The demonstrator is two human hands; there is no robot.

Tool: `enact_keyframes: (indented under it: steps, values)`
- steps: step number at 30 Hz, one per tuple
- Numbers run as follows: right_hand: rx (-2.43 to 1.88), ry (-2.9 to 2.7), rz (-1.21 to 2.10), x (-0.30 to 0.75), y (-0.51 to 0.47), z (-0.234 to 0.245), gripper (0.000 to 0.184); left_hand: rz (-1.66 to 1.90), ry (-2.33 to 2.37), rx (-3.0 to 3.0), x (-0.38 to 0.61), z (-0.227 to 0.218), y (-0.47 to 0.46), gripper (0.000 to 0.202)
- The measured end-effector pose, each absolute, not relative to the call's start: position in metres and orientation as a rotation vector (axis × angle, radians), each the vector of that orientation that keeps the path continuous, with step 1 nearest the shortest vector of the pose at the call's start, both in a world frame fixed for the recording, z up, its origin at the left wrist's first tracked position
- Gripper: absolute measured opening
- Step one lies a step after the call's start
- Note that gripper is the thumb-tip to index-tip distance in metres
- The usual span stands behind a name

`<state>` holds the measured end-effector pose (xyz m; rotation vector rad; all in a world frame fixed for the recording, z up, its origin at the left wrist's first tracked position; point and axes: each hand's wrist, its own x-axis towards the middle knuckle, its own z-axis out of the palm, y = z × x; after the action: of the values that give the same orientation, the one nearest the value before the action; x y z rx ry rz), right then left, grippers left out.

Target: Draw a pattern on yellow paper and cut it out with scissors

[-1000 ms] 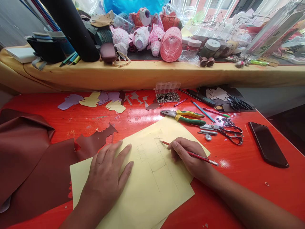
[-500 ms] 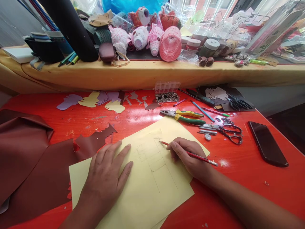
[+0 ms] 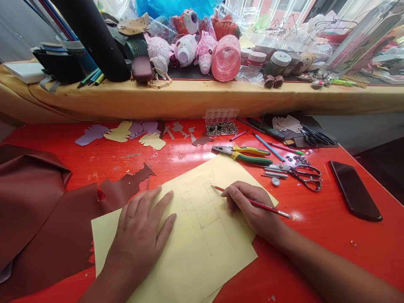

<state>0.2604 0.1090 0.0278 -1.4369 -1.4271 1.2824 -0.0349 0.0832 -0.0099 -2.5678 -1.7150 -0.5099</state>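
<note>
A pale yellow sheet of paper [image 3: 195,248] lies on the red table [image 3: 315,235], with faint pencil lines drawn near its middle. My left hand [image 3: 142,233] rests flat on the sheet's left part, fingers spread. My right hand [image 3: 252,208] is closed around a red pencil [image 3: 268,208], whose tip touches the paper at the upper right of the drawing. A second yellow sheet peeks out underneath.
Brown leather [image 3: 38,210] covers the table's left. Green-yellow pliers [image 3: 244,154], scissors [image 3: 303,172], pens and small metal parts lie behind my right hand. A dark phone [image 3: 353,191] lies at the right. Paper cutouts [image 3: 126,132] sit further back, below a cluttered yellow shelf [image 3: 202,99].
</note>
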Motion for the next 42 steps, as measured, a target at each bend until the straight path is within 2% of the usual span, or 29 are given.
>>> enact_keyframes:
  steps: [42]
  values:
    - [-1.449,-1.517,1.23,0.2565,0.1111,0.0278,0.034,-0.511,-1.71,-2.568,-0.0343,-0.0094,0.0827,0.044]
